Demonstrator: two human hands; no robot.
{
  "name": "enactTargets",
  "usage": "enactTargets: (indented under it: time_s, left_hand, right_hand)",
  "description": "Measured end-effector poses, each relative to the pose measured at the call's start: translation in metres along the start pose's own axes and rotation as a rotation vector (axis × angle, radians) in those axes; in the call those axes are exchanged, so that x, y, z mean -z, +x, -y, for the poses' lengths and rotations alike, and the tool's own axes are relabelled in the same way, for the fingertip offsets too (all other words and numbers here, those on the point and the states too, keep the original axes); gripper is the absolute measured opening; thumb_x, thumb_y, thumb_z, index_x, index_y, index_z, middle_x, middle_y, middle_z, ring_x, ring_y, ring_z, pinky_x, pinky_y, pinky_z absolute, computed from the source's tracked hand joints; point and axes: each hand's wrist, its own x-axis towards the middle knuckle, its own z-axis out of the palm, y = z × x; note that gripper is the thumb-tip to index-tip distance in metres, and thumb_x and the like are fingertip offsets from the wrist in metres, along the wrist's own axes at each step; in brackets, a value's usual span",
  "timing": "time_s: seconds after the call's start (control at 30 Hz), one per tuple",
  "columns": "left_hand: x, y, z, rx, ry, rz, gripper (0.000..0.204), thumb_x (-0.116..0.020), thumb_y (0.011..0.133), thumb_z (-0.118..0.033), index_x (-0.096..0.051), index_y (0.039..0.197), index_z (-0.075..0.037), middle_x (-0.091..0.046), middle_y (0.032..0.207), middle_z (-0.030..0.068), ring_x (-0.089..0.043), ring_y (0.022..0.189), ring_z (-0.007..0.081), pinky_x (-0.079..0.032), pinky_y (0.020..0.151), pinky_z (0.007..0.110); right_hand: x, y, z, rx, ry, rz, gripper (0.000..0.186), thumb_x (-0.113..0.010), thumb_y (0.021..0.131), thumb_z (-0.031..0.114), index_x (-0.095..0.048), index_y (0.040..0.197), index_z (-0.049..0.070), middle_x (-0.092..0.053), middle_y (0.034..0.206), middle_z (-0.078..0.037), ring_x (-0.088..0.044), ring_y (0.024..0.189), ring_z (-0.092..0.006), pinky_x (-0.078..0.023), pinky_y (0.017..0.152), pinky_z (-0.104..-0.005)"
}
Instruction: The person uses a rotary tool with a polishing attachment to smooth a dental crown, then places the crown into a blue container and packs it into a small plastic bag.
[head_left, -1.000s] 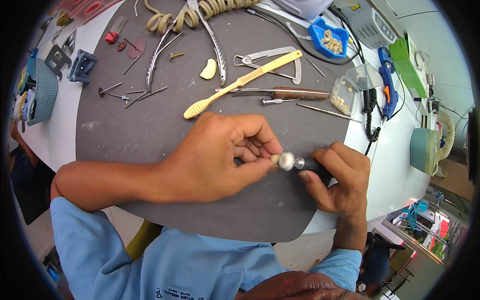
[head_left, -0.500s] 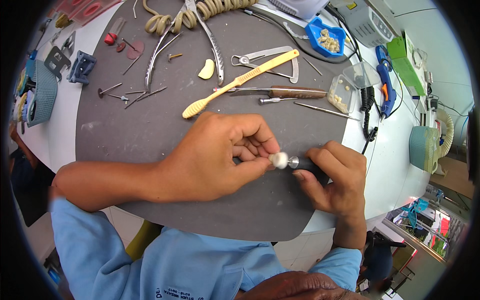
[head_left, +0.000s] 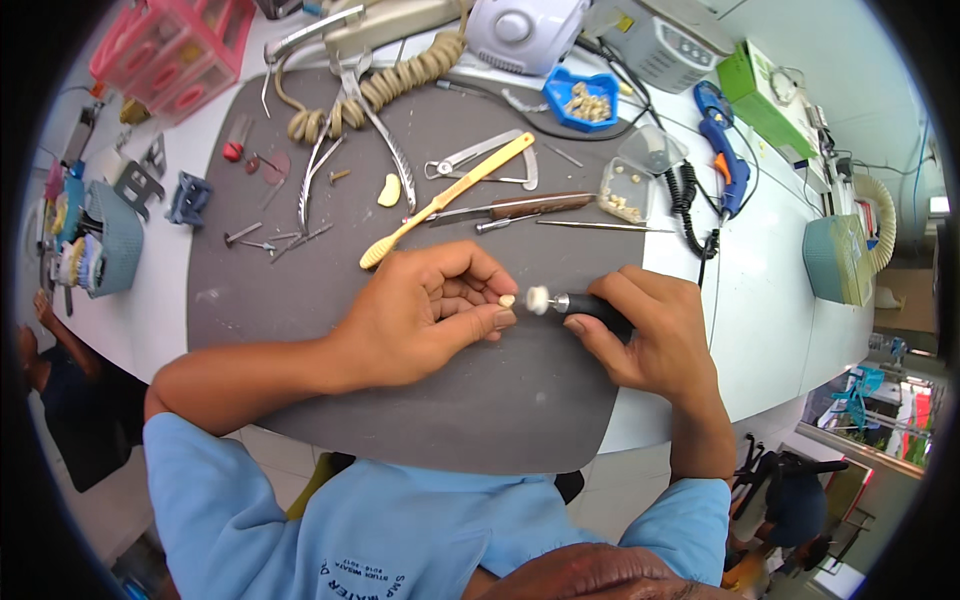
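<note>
My left hand (head_left: 430,315) pinches a tiny cream-coloured tooth-shaped piece (head_left: 507,300) between thumb and fingertips, over the dark grey mat (head_left: 480,420). My right hand (head_left: 650,335) grips a black rotary handpiece (head_left: 590,305) whose small white polishing wheel (head_left: 538,300) sits right beside the piece, nearly touching it. Both hands hover low over the middle of the mat.
Behind the hands lie a yellow toothbrush (head_left: 445,200), a wood-handled knife (head_left: 520,207), callipers (head_left: 480,160) and long pliers (head_left: 390,150). A blue tray of small teeth (head_left: 585,100), a clear box (head_left: 625,190), a blue glue gun (head_left: 725,150) and a pink rack (head_left: 165,55) stand further back.
Both hands have stayed over the mat; the polishing wheel has kept close to the small piece, with slight shifts of the fingers only.
</note>
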Motion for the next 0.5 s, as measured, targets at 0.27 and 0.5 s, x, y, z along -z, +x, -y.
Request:
enactTargets:
  time_s: [0.27,0.5]
  left_hand:
    - [0.001,0.007,-0.011,-0.254,0.129,-0.086,0.010,-0.072,0.112,-0.005,-0.069,0.119,0.001,-0.075,0.117,0.0128,-0.080,0.113,0.0234,-0.067,0.084,0.032]
    - [-0.010,0.034,-0.071,-0.466,0.364,-0.192,0.009,-0.079,0.105,0.002,-0.070,0.108,0.000,-0.077,0.114,0.0144,-0.081,0.105,0.0210,-0.066,0.077,0.027]
  right_hand:
    - [0.013,-0.006,-0.007,0.044,-0.061,0.101,0.036,-0.082,0.099,0.044,-0.069,0.092,0.011,-0.064,0.075,-0.006,-0.068,0.065,-0.0309,-0.050,0.057,-0.0443]
    - [0.003,-0.010,-0.012,0.102,-0.135,0.155,0.034,-0.076,0.106,0.045,-0.069,0.104,0.012,-0.066,0.081,-0.008,-0.072,0.072,-0.0312,-0.056,0.062,-0.0452]
